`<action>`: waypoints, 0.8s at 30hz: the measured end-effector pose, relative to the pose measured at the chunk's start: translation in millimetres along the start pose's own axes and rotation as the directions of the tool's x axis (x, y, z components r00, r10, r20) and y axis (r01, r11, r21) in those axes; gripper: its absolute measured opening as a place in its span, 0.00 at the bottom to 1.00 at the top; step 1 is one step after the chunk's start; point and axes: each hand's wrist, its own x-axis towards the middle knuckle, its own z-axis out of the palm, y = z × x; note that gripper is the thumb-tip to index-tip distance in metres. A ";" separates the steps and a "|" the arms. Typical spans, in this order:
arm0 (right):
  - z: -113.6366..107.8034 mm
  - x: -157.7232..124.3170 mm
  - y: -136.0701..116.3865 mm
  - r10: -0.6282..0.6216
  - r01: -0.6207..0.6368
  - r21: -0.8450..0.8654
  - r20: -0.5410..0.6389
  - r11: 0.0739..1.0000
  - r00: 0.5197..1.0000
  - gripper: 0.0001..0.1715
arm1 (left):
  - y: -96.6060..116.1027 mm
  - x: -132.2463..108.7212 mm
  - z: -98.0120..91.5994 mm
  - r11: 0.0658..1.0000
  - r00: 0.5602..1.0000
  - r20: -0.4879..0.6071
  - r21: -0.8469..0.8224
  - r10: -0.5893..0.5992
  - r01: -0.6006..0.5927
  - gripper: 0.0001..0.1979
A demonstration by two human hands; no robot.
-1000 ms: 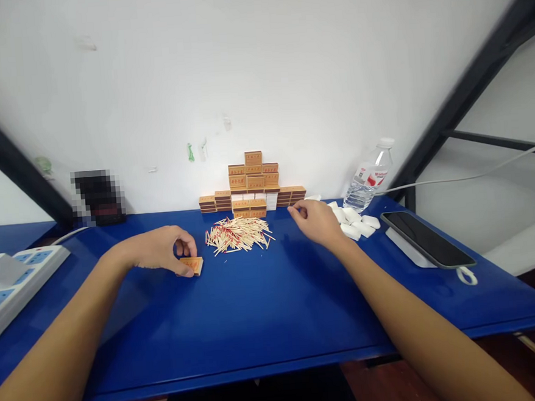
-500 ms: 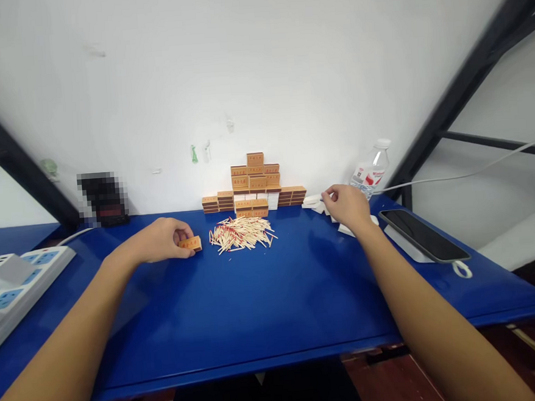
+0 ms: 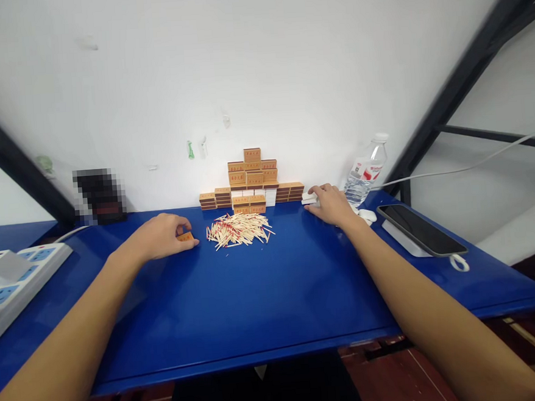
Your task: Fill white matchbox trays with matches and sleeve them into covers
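Note:
My left hand (image 3: 163,234) is closed around an orange matchbox (image 3: 186,237), left of a loose heap of wooden matches (image 3: 239,230) with red heads. Farther right, my right hand (image 3: 332,204) reaches over some small white matchbox trays; thumb and fingers are on a white tray (image 3: 308,198), and the palm hides part of the pile. Behind the matches, against the wall, rises a stepped stack of matchboxes (image 3: 254,178), with white trays (image 3: 271,196) set into its lower part. Low rows of boxes extend to both sides of it.
A clear plastic bottle (image 3: 366,170) leans at the back right. Nearby, a phone (image 3: 420,229) rests on a white stand, with a white cable behind. At the left lies a power strip (image 3: 21,282). Dark metal posts (image 3: 463,80) flank the blue table (image 3: 256,305).
My right hand has moved slightly left and lowered onto the white trays, its fingers now at the pile's left end. My left hand still holds the matchbox, now more covered by the fingers.

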 end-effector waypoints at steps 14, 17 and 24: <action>-18.0 4.6 5.3 -0.036 0.036 0.004 0.070 0.999 0.997 0.09 | 15.6 -4.0 -4.3 0.998 0.992 -0.115 0.014 0.057 -0.056 0.25; -17.8 2.6 8.7 -0.046 0.041 0.047 0.094 0.998 0.995 0.07 | 16.0 -2.8 -3.3 0.998 0.992 -0.110 0.024 0.067 -0.064 0.24; -25.7 -1.4 13.1 -0.042 0.029 0.119 0.110 0.992 0.993 0.07 | 16.7 -2.8 -1.8 0.995 0.989 -0.115 0.032 0.096 -0.093 0.21</action>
